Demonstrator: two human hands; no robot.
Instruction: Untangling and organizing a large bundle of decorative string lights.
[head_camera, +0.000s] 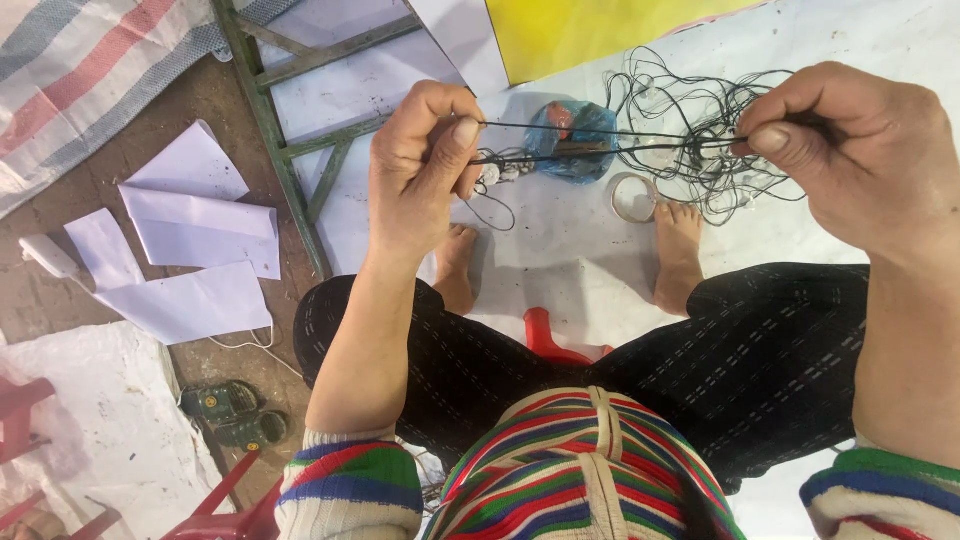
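Cord (600, 140), thin and black, is stretched tight between both hands above the floor. Left hand (425, 165) pinches one end with its fingers pressed together; right hand (850, 150) pinches the other end the same way. Below lies a tangle (700, 120) of loose cord, so most seems not yet sorted, beside a blue bag (575, 140) and a tape roll (633, 197).

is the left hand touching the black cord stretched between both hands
Touching. The head view shows the left hand pinching the black cord between thumb and fingers, the strands running taut from that pinch to the right hand.
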